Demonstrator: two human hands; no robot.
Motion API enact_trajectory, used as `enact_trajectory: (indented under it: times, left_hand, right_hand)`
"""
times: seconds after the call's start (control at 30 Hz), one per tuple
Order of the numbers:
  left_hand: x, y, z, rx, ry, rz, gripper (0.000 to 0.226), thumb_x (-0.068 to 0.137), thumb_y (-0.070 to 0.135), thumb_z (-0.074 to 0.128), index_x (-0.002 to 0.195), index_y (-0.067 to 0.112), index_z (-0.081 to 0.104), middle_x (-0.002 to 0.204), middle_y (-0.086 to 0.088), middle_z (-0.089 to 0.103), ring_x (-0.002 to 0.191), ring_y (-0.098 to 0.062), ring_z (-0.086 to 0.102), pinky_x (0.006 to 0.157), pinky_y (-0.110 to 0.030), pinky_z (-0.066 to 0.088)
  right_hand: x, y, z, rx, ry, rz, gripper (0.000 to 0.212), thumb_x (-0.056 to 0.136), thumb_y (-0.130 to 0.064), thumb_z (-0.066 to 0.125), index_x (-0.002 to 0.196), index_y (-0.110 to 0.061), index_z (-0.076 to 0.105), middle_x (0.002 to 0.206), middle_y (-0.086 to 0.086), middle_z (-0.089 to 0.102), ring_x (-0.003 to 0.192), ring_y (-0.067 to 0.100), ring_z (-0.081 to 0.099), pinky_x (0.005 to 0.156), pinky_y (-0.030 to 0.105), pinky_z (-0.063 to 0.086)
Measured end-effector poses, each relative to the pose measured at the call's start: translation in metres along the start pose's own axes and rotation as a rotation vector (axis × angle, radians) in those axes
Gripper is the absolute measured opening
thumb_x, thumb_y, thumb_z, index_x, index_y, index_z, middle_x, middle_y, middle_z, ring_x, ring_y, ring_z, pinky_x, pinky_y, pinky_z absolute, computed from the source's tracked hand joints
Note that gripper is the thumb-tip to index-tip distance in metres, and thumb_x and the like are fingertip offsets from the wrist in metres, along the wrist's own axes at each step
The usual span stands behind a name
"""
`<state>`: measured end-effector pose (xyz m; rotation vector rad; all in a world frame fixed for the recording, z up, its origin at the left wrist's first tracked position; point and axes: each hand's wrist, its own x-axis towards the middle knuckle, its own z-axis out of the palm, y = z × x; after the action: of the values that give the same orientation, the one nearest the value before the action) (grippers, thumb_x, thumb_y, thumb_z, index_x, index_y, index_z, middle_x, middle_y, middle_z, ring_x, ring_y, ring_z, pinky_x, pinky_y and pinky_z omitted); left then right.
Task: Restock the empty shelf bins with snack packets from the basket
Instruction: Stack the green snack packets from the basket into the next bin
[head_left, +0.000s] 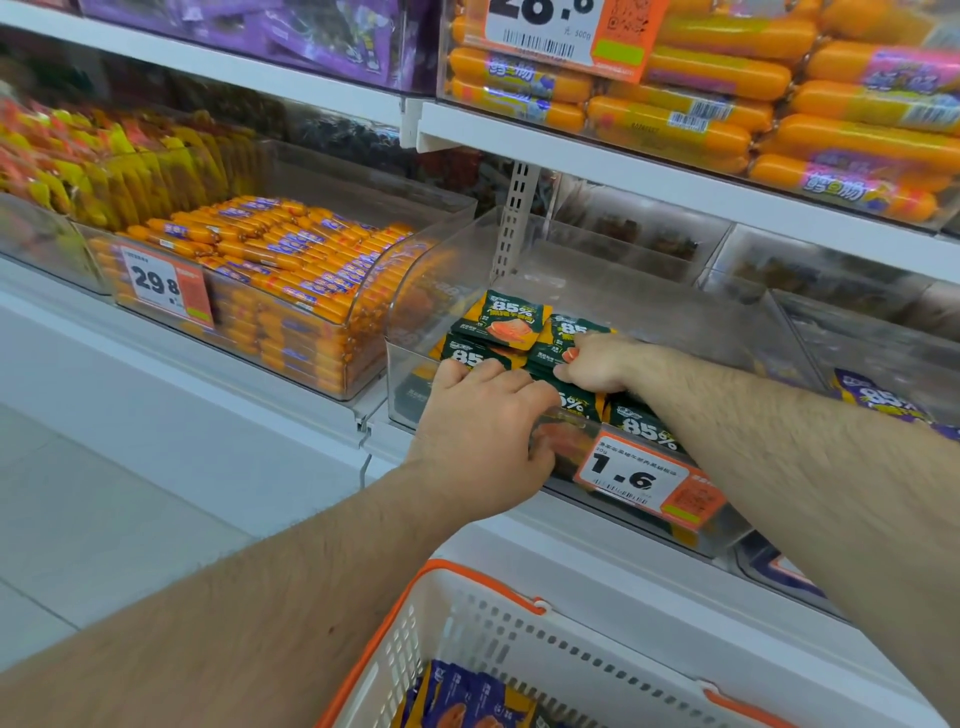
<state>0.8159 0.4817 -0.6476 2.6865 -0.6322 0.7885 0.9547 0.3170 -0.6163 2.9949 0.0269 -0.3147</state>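
Reaching into the clear bin at its front edge
Left hand and right hand are each gripping green packets; the basket is sitting below.

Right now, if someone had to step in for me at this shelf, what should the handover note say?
Left hand: reaching over the front wall of the clear bin, fingers curled on the green 85% packets.
Right hand: inside the same bin, fingers curled on packets further back.
Bin: tagged 1.6, holds green packets towards the front; the back part looks bare.
Basket: white with orange rim, below the shelf, blue and orange packets inside it.
Done: some green packets are in the bin.
Left: finish settling these, then shelve what remains in the basket.
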Motion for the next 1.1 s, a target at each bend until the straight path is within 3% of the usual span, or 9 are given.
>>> enact_trajectory:
  times: [0.2, 0.3, 0.47, 0.57, 0.67, 0.73, 0.8, 0.93, 1.1]
  left_hand:
    - [0.0, 0.001, -0.005, -0.039, -0.06, -0.006, 0.031, 0.072, 0.037, 0.055, 0.095, 0.025, 0.071, 0.085, 0.007, 0.068, 0.084, -0.021, 0.06, 0.074, -0.039, 0.036]
    - [-0.001, 0.0, -0.005, -0.11, 0.062, 0.034, 0.031, 0.072, 0.031, 0.056, 0.096, 0.021, 0.072, 0.093, 0.005, 0.069, 0.088, -0.022, 0.062, 0.073, -0.037, 0.038]
    - [-0.004, 0.004, -0.02, -0.351, 0.212, 0.208, 0.018, 0.073, 0.02, 0.054, 0.084, 0.014, 0.066, 0.08, 0.004, 0.057, 0.075, -0.019, 0.052, 0.064, -0.031, 0.042]
    - [-0.018, 0.005, -0.019, -0.325, -0.294, 0.135, 0.016, 0.083, 0.03, 0.054, 0.092, 0.023, 0.066, 0.077, 0.013, 0.055, 0.077, -0.013, 0.056, 0.066, -0.027, 0.046]
    - [-0.036, 0.004, -0.011, -0.184, -0.844, 0.078, 0.029, 0.09, 0.034, 0.058, 0.117, 0.027, 0.063, 0.108, 0.01, 0.065, 0.105, -0.012, 0.057, 0.089, -0.026, 0.046]
    - [-0.048, 0.008, -0.007, -0.12, -1.012, 0.077, 0.034, 0.092, 0.036, 0.056, 0.125, 0.027, 0.06, 0.121, 0.009, 0.061, 0.113, -0.012, 0.053, 0.095, -0.026, 0.043]
    - [-0.058, 0.014, -0.001, -0.086, -1.102, 0.09, 0.036, 0.093, 0.038, 0.054, 0.128, 0.028, 0.057, 0.126, 0.009, 0.059, 0.115, -0.013, 0.053, 0.098, -0.029, 0.043]
    - [-0.076, 0.028, 0.012, -0.026, -1.202, 0.15, 0.039, 0.093, 0.035, 0.052, 0.13, 0.026, 0.057, 0.114, 0.008, 0.061, 0.102, -0.013, 0.052, 0.087, -0.028, 0.043]
    - [-0.085, 0.04, 0.025, 0.014, -1.216, 0.201, 0.035, 0.093, 0.036, 0.053, 0.127, 0.027, 0.059, 0.121, 0.006, 0.062, 0.111, -0.016, 0.055, 0.09, -0.03, 0.046]
  right_hand:
    - [-0.003, 0.002, 0.0, 0.047, -0.01, 0.015, 0.07, 0.098, -0.051, 0.042, 0.152, -0.011, 0.025, 0.154, 0.009, 0.033, 0.132, 0.027, 0.043, 0.094, 0.03, 0.039]
    - [-0.005, 0.003, 0.0, 0.097, -0.02, 0.027, 0.074, 0.096, -0.056, 0.044, 0.152, -0.012, 0.024, 0.154, 0.009, 0.034, 0.132, 0.027, 0.043, 0.1, 0.033, 0.039]
    - [-0.032, -0.002, -0.014, 0.181, 0.084, 0.046, 0.062, 0.091, -0.057, 0.052, 0.131, -0.011, 0.054, 0.126, 0.011, 0.06, 0.107, 0.028, 0.059, 0.091, 0.036, 0.051]
    - [-0.08, -0.01, -0.018, 0.268, 0.309, -0.019, 0.036, 0.089, -0.043, 0.056, 0.108, -0.014, 0.066, 0.107, 0.009, 0.065, 0.098, 0.031, 0.06, 0.082, 0.035, 0.052]
    - [-0.129, -0.021, 0.005, 0.215, 0.817, -0.252, 0.018, 0.082, -0.026, 0.057, 0.083, -0.01, 0.067, 0.088, 0.01, 0.062, 0.087, 0.034, 0.056, 0.072, 0.036, 0.047]
    - [-0.155, -0.025, 0.031, 0.27, 1.121, -0.464, 0.01, 0.074, -0.014, 0.061, 0.076, -0.005, 0.065, 0.081, 0.012, 0.057, 0.077, 0.033, 0.051, 0.067, 0.038, 0.041]
    - [-0.176, -0.026, 0.066, 0.342, 1.208, -0.598, 0.004, 0.071, -0.005, 0.064, 0.072, -0.002, 0.064, 0.077, 0.015, 0.054, 0.073, 0.031, 0.047, 0.065, 0.037, 0.035]
    - [-0.19, -0.021, 0.167, 0.431, 0.922, -0.538, 0.013, 0.079, -0.011, 0.056, 0.072, -0.004, 0.065, 0.075, 0.01, 0.055, 0.072, 0.031, 0.052, 0.066, 0.04, 0.042]
    - [-0.199, -0.007, 0.271, 0.567, 0.177, -0.09, 0.017, 0.084, -0.014, 0.053, 0.07, -0.011, 0.061, 0.081, 0.007, 0.065, 0.074, 0.022, 0.057, 0.072, 0.045, 0.053]
